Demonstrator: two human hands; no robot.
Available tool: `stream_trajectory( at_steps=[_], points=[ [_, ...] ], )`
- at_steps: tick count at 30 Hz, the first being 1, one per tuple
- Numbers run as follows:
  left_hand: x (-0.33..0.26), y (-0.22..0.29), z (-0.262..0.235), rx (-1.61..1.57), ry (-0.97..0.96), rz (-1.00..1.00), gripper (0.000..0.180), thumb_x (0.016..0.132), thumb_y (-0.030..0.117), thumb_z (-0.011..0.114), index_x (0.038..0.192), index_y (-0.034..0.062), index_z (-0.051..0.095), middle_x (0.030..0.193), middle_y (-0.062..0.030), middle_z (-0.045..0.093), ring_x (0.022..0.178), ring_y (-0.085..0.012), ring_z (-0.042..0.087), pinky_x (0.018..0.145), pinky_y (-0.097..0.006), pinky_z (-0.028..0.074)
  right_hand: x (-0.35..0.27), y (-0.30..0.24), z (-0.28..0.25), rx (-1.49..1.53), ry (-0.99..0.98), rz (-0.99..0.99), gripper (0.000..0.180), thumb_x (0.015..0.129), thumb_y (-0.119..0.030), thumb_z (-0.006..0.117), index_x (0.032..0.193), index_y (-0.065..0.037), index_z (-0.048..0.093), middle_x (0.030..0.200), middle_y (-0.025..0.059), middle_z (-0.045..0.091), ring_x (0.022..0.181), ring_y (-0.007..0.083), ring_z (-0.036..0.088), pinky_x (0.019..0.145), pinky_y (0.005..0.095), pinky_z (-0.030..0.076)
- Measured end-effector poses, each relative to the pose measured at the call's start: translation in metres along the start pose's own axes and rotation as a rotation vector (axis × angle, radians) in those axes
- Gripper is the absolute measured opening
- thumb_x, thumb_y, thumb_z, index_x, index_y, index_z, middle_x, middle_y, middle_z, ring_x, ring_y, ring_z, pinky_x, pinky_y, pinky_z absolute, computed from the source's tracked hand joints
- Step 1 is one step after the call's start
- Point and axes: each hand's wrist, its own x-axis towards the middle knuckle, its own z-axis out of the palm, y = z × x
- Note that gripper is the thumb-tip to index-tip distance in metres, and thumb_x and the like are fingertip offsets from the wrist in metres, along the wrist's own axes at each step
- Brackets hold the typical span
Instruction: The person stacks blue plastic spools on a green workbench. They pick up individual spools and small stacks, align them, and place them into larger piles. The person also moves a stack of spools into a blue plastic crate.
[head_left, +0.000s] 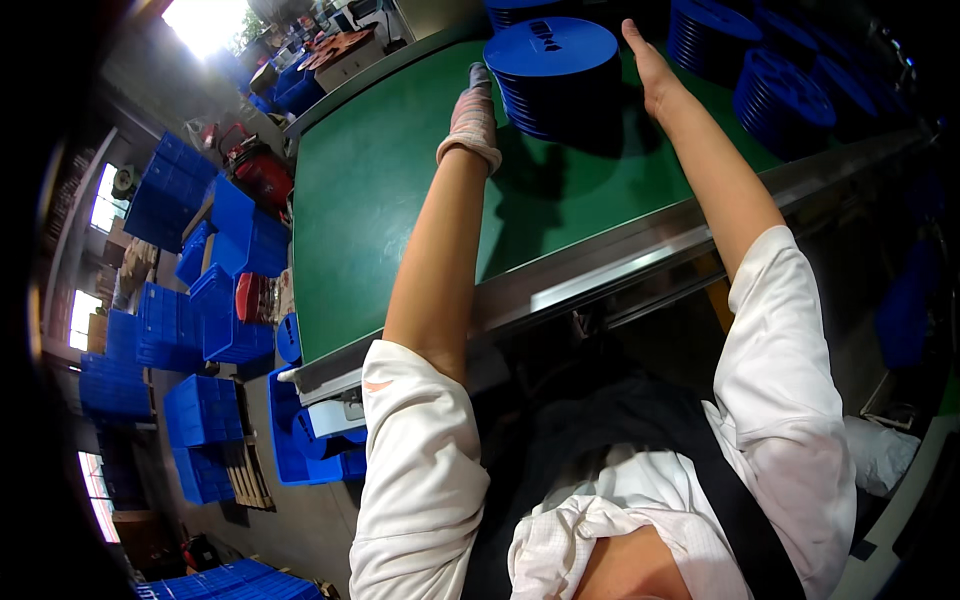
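A stack of round blue plastic discs [548, 48] stands on a green work surface [370, 190] ahead of me, with dark markings on its top disc. My left hand [474, 112], in a striped knitted glove, is at the stack's left side, its fingers stretched forward. Whether it touches the discs I cannot tell. To the right of the stack my bare right hand [650, 68] is stretched out flat, a gap between it and the discs. Neither hand shows anything held. Further right are more stacks of blue discs [785, 95], partly in shadow.
A metal edge [610, 270] runs along the near side of the green surface. On the floor at left are blue crates [200, 415], a wooden pallet [248, 474] and a red fire extinguisher [262, 172]. A blue bin [290, 455] stands by the near left corner.
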Motion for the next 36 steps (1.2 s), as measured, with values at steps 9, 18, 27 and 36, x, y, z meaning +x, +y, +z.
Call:
stream_trajectory(
  at_steps=[9,18,27,36],
  points=[
    [-0.058,0.011,0.018,-0.289,-0.155,0.033,0.084,0.084,0.07,0.052,0.141,0.0102,0.037,0.143,-0.0128,0.041,0.125,-0.0298,0.037,0.099,-0.048,0.036,-0.018,-0.007,0.013,0.358,-0.56,0.201,0.075,0.092,-0.066,0.04,0.133,-0.004,0.052,0.133,0.011,0.057,0.12,0.0259,0.052,0.103,0.0404,0.042],
    [-0.042,0.013,0.021,-0.152,-0.096,-0.062,0.072,0.084,0.074,0.046,0.12,0.0124,0.057,0.117,-0.0068,0.061,0.082,-0.0219,0.047,0.069,-0.038,0.042,-0.023,0.004,0.023,0.352,-0.514,0.045,0.059,0.097,-0.044,0.047,0.127,0.006,0.052,0.122,0.0192,0.061,0.11,0.0285,0.06,0.097,0.0409,0.047],
    [-0.034,0.009,0.018,-0.06,0.039,0.022,0.067,0.081,0.076,0.045,0.097,0.0129,0.064,0.095,-0.0045,0.066,0.058,-0.0157,0.039,0.049,-0.033,0.034,-0.042,-0.011,0.028,0.321,-0.426,0.006,0.056,0.099,-0.04,0.045,0.126,0.008,0.053,0.119,0.0195,0.062,0.107,0.0278,0.061,0.092,0.0398,0.05],
    [-0.047,0.028,0.006,-0.037,0.165,0.036,0.072,0.077,0.079,0.046,0.092,0.0108,0.061,0.08,-0.0065,0.058,0.056,-0.0201,0.045,0.047,-0.034,0.034,-0.061,-0.027,0.046,0.307,-0.425,-0.043,0.057,0.1,-0.041,0.041,0.129,0.007,0.051,0.124,0.0182,0.06,0.111,0.0281,0.059,0.097,0.0401,0.047]
  ],
)
